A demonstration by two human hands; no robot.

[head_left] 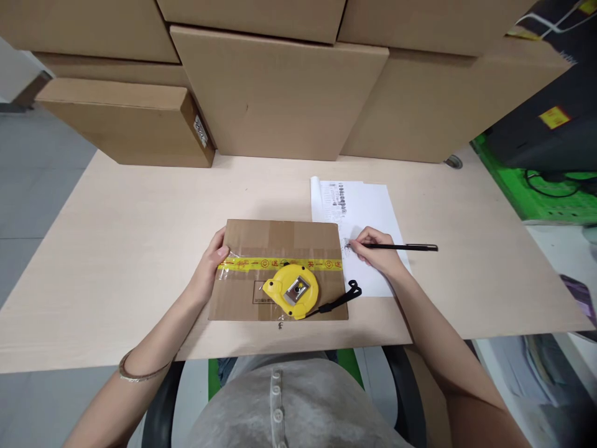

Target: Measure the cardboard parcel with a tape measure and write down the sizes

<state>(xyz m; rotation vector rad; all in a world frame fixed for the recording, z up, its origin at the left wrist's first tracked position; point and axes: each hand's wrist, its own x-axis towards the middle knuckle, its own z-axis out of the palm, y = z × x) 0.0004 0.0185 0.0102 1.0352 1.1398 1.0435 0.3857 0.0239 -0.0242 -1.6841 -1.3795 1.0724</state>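
Left hand on the carton, right hand on the pen

From the head view, here you are at the pale table (140,249), and the cardboard box (247,236) lies right in front of you, near the table's front edge, hiding the lower left part of the paper (368,205). Your left hand (208,267) has hold of the box's left side, thumb over the top edge, the other fingers partly hidden; how hard you press, I can't tell. Over on the other side, your right hand (377,249) pinches the black pen (410,247), its tip at the small marks just beside the box, its tail pointing off to the right.

And on the lid sits the yellow tape measure (295,291), untouched, clip facing up, its black strap (336,303) trailing past the box's right edge.

How does it handle? The box looks stiff-walled and probably fairly light, though its contents are hidden; the glossy printed tape (237,264) could be slick under a thumb, so take bare cardboard, one palm on each short side. Keep it level: that measure looks compact, hard and rather weighty, and could slide. Grasp it around its rounded body, not by the strap.
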